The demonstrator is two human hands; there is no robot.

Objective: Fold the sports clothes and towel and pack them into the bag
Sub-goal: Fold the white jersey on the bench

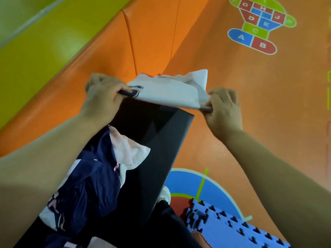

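A white sports shirt with dark navy trim (168, 90) hangs stretched between my two hands, above the far end of a black bench-like surface (152, 140). My left hand (103, 97) pinches its left edge at the navy trim. My right hand (223, 108) grips its right edge. On the black surface, near my left forearm, lies a crumpled navy garment with white and pink parts (86, 190). A pale pink-white cloth (129, 149) lies on top of it. No bag is in view.
Orange padded wall (152, 42) and orange floor (268, 104) lie beyond the bench. A hopscotch print (259, 25) marks the floor. Blue foam puzzle mats (241, 233) lie at the lower right, next to my shoe (165, 195) and dark trouser leg.
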